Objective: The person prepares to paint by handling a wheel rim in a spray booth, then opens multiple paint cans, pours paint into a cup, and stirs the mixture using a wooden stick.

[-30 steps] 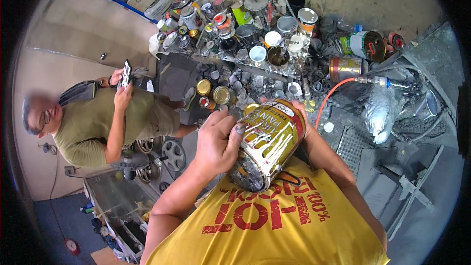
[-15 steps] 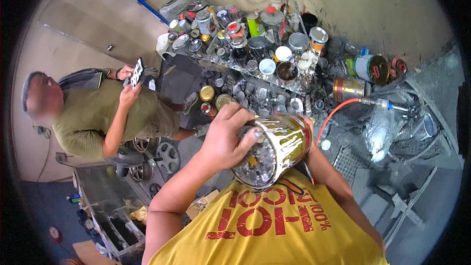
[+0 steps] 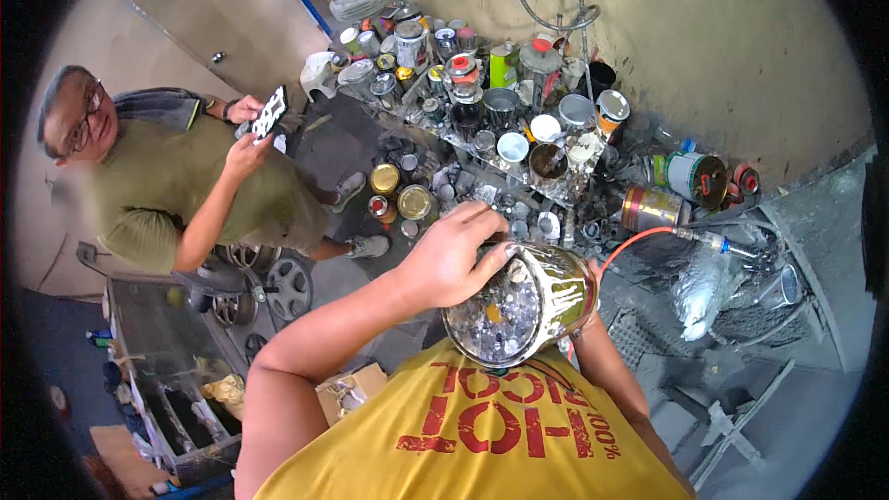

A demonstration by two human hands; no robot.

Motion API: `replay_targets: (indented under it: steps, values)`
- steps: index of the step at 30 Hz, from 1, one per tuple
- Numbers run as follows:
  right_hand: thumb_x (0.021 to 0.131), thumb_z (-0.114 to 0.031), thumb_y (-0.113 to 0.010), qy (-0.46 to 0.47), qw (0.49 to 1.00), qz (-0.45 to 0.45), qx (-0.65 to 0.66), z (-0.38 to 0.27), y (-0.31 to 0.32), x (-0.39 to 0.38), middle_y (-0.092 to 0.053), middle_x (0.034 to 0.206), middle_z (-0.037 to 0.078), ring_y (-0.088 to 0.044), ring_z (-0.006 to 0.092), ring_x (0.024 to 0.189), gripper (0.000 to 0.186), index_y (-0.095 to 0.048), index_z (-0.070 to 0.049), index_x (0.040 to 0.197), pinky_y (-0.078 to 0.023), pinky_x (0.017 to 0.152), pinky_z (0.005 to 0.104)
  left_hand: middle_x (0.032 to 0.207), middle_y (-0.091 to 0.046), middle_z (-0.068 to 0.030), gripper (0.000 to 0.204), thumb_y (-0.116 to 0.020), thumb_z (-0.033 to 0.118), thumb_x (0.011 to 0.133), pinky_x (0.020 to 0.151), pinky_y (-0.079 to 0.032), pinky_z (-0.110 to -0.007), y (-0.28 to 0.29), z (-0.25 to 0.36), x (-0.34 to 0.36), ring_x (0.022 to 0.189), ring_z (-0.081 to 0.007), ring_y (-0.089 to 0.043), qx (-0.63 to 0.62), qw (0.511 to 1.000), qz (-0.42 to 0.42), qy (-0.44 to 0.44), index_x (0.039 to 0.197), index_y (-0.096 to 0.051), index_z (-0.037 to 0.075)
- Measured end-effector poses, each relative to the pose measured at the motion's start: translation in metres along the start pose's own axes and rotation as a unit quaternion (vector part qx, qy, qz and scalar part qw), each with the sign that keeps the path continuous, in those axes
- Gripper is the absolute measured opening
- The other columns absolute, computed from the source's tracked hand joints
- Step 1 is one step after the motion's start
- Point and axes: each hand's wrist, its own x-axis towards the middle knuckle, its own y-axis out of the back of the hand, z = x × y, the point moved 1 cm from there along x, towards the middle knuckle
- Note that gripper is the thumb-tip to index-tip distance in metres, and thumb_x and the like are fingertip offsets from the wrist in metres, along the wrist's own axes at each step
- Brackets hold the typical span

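We've got the paint can [image 3: 535, 304] btwn our hands, below & R of the L hand [image 3: 456, 257], its fingers clamped on the wall, thumb by the base rim. R hand [image 3: 594, 271] at far end, mostly hidden; can't tell its grip. Can's tipped over, base twd us, long axis slanting away R of L fingers.

The gold cylindrical metal can with white streaks [image 3: 523, 304] looks glossy along its side, rough and crusted on its base. The yellow cloth shirt with red print [image 3: 463, 468] is matt, the thin orange hose [image 3: 639, 239] smooth, the silver bundle [image 3: 699, 296] shiny and crinkled like foil.
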Motion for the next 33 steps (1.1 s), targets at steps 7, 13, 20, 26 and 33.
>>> replay_targets:
  steps: [7, 13, 20, 26, 33]
  values:
    - [0.089, -0.071, -0.053, 0.039, 0.997, 0.028, -0.052, 0.0, -0.02, 0.0, -0.053, 0.15, 0.024, -0.058, 0.0402, 0.132, 0.103, -0.037, 0.005, 0.155, -0.046, 0.112, 0.0525, 0.084, -0.054, -0.0243, 0.025, -0.056, 0.02, 0.099, 0.078, -0.045, -0.053, -0.006, 0.003, 0.015, 0.087, -0.0474, -0.054, 0.019, 1.0, 0.022, -0.011, 0.087, -0.053, -0.003]
    - [0.088, -0.066, -0.06, 0.018, 1.0, 0.015, 0.013, -0.002, 0.001, 0.004, -0.049, 0.154, 0.023, -0.057, 0.0395, 0.132, 0.098, -0.039, 0.004, 0.155, -0.046, 0.112, 0.0523, 0.079, -0.051, -0.0232, 0.032, -0.054, 0.023, 0.103, 0.073, -0.044, -0.051, -0.005, 0.005, 0.001, 0.08, -0.0476, -0.053, -0.028, 0.999, 0.011, 0.02, 0.084, -0.054, -0.003]
    - [0.091, -0.065, -0.059, 0.018, 0.999, -0.045, -0.025, -0.003, -0.008, 0.007, -0.047, 0.156, 0.022, -0.053, 0.041, 0.137, 0.091, -0.049, 0.004, 0.148, -0.044, 0.113, 0.0581, 0.075, -0.049, -0.0204, 0.031, -0.054, 0.021, 0.103, 0.068, -0.042, -0.049, -0.005, 0.021, -0.017, 0.073, -0.0431, -0.051, -0.024, 0.999, 0.037, 0.023, 0.082, -0.055, -0.002]
    - [0.084, -0.067, -0.062, 0.012, 0.997, -0.06, -0.047, -0.004, -0.025, 0.018, -0.056, 0.144, 0.026, -0.06, 0.0405, 0.128, 0.107, -0.034, 0.008, 0.155, -0.048, 0.11, 0.056, 0.072, -0.046, -0.0185, 0.033, -0.052, 0.021, 0.103, 0.066, -0.041, -0.047, -0.004, 0.027, -0.019, 0.071, -0.04, -0.049, -0.024, 0.998, 0.065, -0.003, 0.078, -0.053, 0.0]
    - [0.082, -0.061, -0.064, -0.01, 0.997, -0.077, -0.014, 0.002, -0.024, 0.025, -0.054, 0.147, 0.025, -0.059, 0.0397, 0.131, 0.104, -0.031, 0.001, 0.159, -0.047, 0.112, 0.0538, 0.074, -0.043, -0.0185, 0.025, -0.05, 0.013, 0.095, 0.066, -0.04, -0.046, -0.007, 0.031, -0.021, 0.07, -0.0396, -0.047, -0.03, 0.995, 0.097, 0.025, 0.075, -0.05, -0.002]
